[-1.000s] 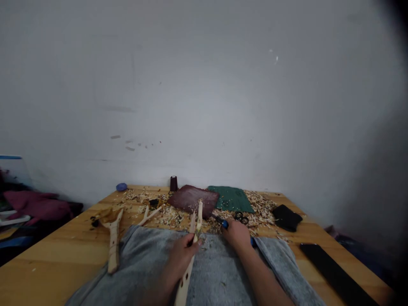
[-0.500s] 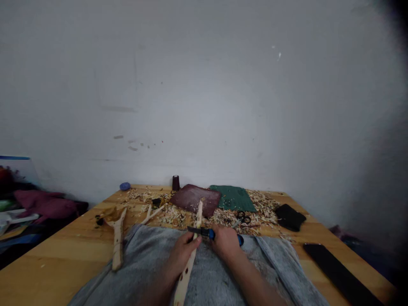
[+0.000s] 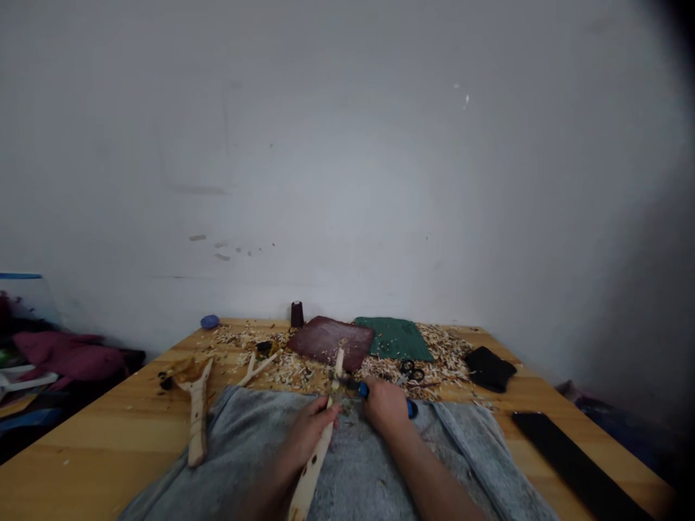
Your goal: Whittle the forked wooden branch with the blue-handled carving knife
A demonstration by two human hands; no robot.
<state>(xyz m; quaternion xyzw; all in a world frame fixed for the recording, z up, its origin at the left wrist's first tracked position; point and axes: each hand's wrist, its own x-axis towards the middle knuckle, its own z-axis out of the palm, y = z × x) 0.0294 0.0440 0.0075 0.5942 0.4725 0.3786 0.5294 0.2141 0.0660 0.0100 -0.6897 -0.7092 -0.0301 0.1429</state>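
My left hand [image 3: 310, 433] is closed around a pale, peeled wooden stick [image 3: 310, 477] with dark knots, which slants up and away over a grey cloth [image 3: 358, 463]. In my right hand [image 3: 386, 407] is a knife [image 3: 363, 389] with a blue and black handle. Its dark blade reaches left to the stick, just beyond my left thumb, and looks blurred there. The blade seems to touch the wood, close to the stick's far end.
Wood shavings [image 3: 445, 354] litter the back of the table [image 3: 81, 441], around maroon [image 3: 331, 340] and green sheets [image 3: 394, 336]. Scissors [image 3: 411, 372] lie beyond my right hand. A forked piece of wood [image 3: 198, 420] is at left, a long black object [image 3: 575, 463] at right.
The knife blade has moved a little away from me along the stick, toward its far end. My left hand still grips the stick. The whole view has shifted slightly.
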